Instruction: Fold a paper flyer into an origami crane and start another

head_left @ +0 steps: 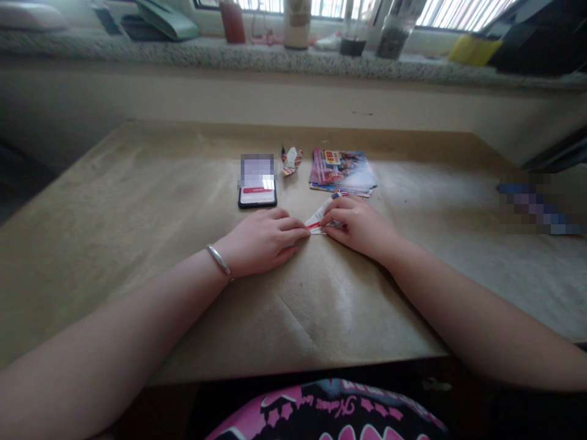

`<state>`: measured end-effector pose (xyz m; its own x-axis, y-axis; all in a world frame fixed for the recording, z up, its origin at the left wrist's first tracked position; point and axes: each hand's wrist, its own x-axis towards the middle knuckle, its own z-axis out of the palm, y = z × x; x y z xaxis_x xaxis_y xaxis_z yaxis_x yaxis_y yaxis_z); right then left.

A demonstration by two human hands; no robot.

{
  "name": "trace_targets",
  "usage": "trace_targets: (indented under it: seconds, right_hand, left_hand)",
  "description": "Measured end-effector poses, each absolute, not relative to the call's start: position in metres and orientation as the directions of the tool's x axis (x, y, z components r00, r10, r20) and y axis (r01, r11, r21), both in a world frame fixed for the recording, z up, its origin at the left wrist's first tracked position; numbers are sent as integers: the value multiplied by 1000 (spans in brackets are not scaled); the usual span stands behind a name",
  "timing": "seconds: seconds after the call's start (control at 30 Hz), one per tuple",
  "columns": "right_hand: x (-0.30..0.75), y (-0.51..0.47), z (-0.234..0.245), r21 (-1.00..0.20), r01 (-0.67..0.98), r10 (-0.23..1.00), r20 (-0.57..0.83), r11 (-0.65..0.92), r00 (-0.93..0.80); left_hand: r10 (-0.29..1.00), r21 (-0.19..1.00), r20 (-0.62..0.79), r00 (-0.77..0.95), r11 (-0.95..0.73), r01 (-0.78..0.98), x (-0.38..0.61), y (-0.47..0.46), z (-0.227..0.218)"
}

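A small folded paper [316, 219], white with red and dark printing, lies on the table between my hands. My left hand [263, 239], with a silver bangle at the wrist, has its fingers drawn together, and their tips press on the paper's left corner. My right hand [355, 225] is bent over the paper's right side, thumb and fingers closed on it and covering part of it. Just beyond my left hand lies a phone [257, 198] with its screen lit. A folded paper piece [291, 161] with striped edges stands beside the phone.
A stack of printed leaflets [351, 171] lies beyond my right hand. A blurred bluish object [532, 205] is at the table's right. Jars and other items stand on the stone windowsill [257, 60] behind the table [151, 177].
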<state>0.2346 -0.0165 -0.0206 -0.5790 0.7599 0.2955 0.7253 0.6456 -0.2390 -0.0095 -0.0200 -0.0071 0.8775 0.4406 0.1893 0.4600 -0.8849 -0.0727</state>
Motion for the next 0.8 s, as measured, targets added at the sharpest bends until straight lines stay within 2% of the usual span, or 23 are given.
trace_targets:
  seconds: [0.2,0.37,0.63,0.8]
  right_hand:
    - [240,-14,-19,-149,709,716,292,689,-634]
    - [242,-16,-17,-132,611,621,283,780,-731]
    - [231,-17,-23,9,565,520,377,825,-766]
    - [228,-15,-24,-4,506,468,388,862,-794]
  left_hand:
    - [450,-91,197,871,-876,473,-7,-22,-9]
    - [438,-97,200,876,-881,463,-6,-22,-8]
    - [376,-88,218,901,-912,402,-9,-17,-9]
    - [336,-54,262,905,-931,361,-11,-14,-10]
